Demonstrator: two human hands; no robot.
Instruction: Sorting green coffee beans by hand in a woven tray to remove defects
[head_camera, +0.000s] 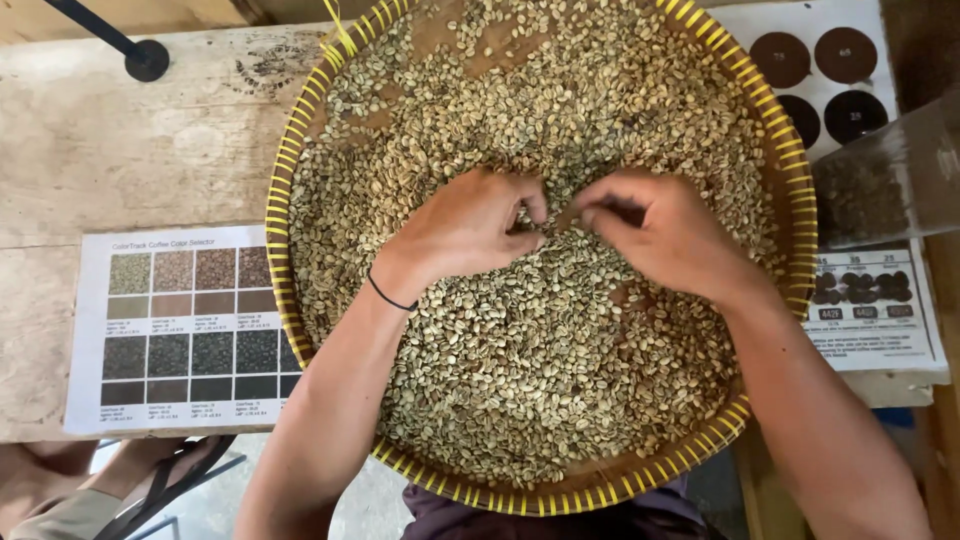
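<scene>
Beans (520, 360), pale green and unroasted, are lying in a thick layer across a round woven tray (290, 300) with a yellow-banded rim, filling most of the head view. Both hands are resting on the heap near the tray's centre. The left hand (465, 225), sitting just toward nine o'clock of centre, is curling its fingers inward, thumb and fingertips pinching narrowly at the beans; whether a bean is actually held between them I cannot tell. A thin dark band (390, 297) is circling its wrist. The right hand (665, 235), just toward three o'clock of centre, is bending its fingers down into the beans in the same narrow pinch, fingertips nearly meeting those of the left; what it is gripping is hidden.

Outward, the tray is sitting on a worn wooden table (120, 140). At nine o'clock a printed colour chart (185, 330) with rows of bean swatches is lying partly under the rim. At two o'clock another sheet (820, 60) with dark round samples is showing, and at three o'clock a clear container (880, 185) of dark beans is standing over a further card (880, 320).
</scene>
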